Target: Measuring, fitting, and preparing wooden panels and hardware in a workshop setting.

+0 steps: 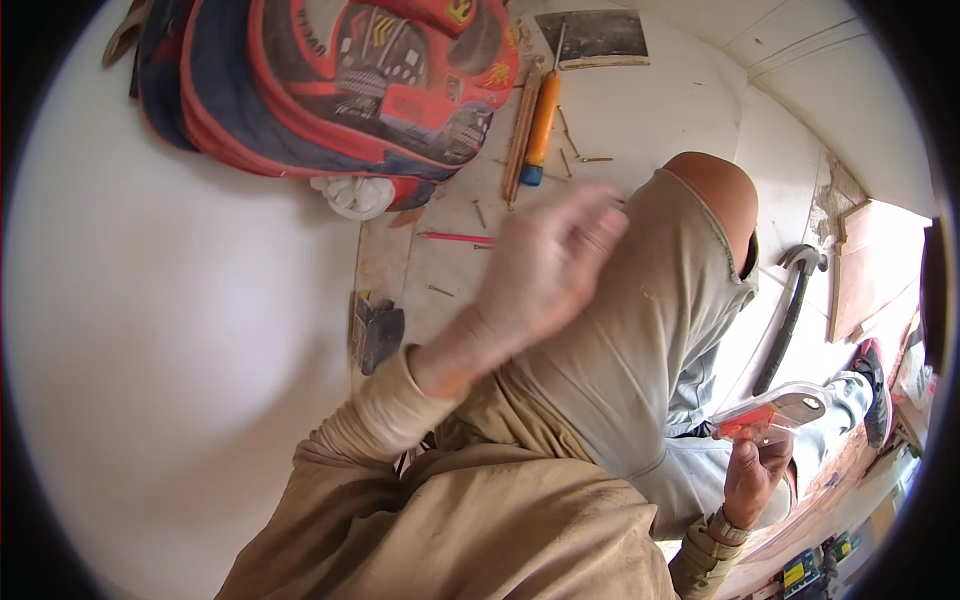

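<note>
My left hand (545,255) is raised over the floor beside my bent knee. Motion smears its fingers, which seem bent, and I cannot make out anything in them. Down at the lower right, my right hand (755,480) grips a clear plastic blister pack (775,410) with a red insert, held between thumb and fingers. A small brassy point shows at the fingertips, too small to name. Closest to the left hand on the floor are a pink pencil (455,237) and several loose screws (479,213).
A red and dark blue backpack (350,90) leans at the upper left. An orange-handled screwdriver (541,125) lies alongside wooden strips (517,145), near a dark square plate (592,38). Right of my leg rests a claw hammer (785,320). A black box-like piece (378,332) stands by the wall.
</note>
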The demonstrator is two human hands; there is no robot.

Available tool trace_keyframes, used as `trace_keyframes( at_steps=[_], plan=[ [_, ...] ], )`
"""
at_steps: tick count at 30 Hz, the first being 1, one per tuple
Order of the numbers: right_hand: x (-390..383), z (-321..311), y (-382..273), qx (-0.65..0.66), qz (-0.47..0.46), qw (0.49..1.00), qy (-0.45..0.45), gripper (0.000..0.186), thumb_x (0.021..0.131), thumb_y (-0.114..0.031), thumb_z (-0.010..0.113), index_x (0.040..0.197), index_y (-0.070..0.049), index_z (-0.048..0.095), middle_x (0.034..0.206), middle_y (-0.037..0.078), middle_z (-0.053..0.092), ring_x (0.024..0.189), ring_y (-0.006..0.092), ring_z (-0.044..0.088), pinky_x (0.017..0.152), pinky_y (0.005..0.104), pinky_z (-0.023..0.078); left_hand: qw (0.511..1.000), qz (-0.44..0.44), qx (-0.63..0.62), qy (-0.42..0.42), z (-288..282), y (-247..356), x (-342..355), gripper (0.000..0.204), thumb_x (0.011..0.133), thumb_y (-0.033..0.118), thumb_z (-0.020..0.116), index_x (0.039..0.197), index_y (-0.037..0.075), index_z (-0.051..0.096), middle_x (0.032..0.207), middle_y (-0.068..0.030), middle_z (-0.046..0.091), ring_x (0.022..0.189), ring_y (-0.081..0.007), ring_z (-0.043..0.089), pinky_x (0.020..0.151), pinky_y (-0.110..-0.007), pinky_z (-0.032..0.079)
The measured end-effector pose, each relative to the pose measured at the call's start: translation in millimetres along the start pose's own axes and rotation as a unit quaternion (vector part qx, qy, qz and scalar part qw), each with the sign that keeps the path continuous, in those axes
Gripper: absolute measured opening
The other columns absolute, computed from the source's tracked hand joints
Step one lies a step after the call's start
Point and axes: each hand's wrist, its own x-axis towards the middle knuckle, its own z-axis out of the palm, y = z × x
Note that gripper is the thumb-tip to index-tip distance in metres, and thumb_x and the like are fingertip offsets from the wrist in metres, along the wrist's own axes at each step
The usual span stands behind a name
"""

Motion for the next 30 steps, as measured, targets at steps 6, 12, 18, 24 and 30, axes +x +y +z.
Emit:
trace_keyframes(
  at_steps=[6, 12, 18, 24, 30],
  plan=[
    [16, -11, 21, 0.037, -0.009, 0.998, 0.042, 0.042, 0.09, -0.019, 0.076, 0.119, 0.002, 0.054, 0.102, 0.01, 0.064, 0.088, 0.0218, 0.064, 0.077, 0.0386, 0.055, 0.94, -0.018, 0.32, 0.113, -17, -60, 87, 0.048, 0.096, 0.014, 0.05, 0.142, 0.0, 0.049, 0.091, -0.0328, 0.067, 0.088, -0.051, 0.064, 0.081, -0.052, 0.051],
    [19, -20, 24, 0.005, 0.033, 0.999, 0.008, 0.054, 0.088, -0.027, 0.079, 0.124, 0.004, 0.054, 0.103, 0.01, 0.065, 0.085, 0.0202, 0.064, 0.075, 0.0339, 0.053, 0.909, -0.096, 0.38, 0.142, -9, -75, 139, 0.052, 0.094, 0.014, 0.045, 0.143, -0.002, 0.046, 0.104, -0.0361, 0.065, 0.104, -0.0505, 0.062, 0.093, -0.055, 0.047],
    [17, -22, 20, 0.015, 0.041, 0.998, 0.037, 0.054, 0.088, -0.027, 0.078, 0.125, 0.005, 0.054, 0.101, 0.009, 0.066, 0.083, 0.0191, 0.064, 0.073, 0.0324, 0.052, 0.926, -0.021, 0.363, 0.097, -8, -76, 89, 0.041, 0.096, 0.017, 0.047, 0.13, 0.0, 0.061, 0.097, -0.031, 0.068, 0.095, -0.0458, 0.067, 0.086, -0.05, 0.052],
    [17, -17, 20, 0.01, 0.023, 0.999, 0.03, 0.051, 0.091, -0.023, 0.075, 0.127, 0.005, 0.053, 0.103, 0.01, 0.065, 0.083, 0.0195, 0.064, 0.071, 0.0332, 0.053, 0.955, -0.056, 0.278, 0.093, -46, -87, 26, 0.032, 0.095, 0.018, 0.058, 0.123, 0.004, 0.067, 0.093, -0.0266, 0.07, 0.091, -0.0407, 0.07, 0.08, -0.044, 0.054],
    [12, 0, 26, 0.051, 0.006, 0.998, 0.048, 0.043, 0.092, -0.016, 0.071, 0.125, 0.005, 0.053, 0.105, 0.012, 0.065, 0.084, 0.0208, 0.064, 0.072, 0.0338, 0.054, 0.952, 0.049, 0.269, 0.14, -102, -143, -47, 0.025, 0.092, 0.014, 0.062, 0.116, 0.005, 0.068, 0.094, -0.0201, 0.069, 0.077, -0.0298, 0.068, 0.074, -0.04, 0.053]
  ],
)
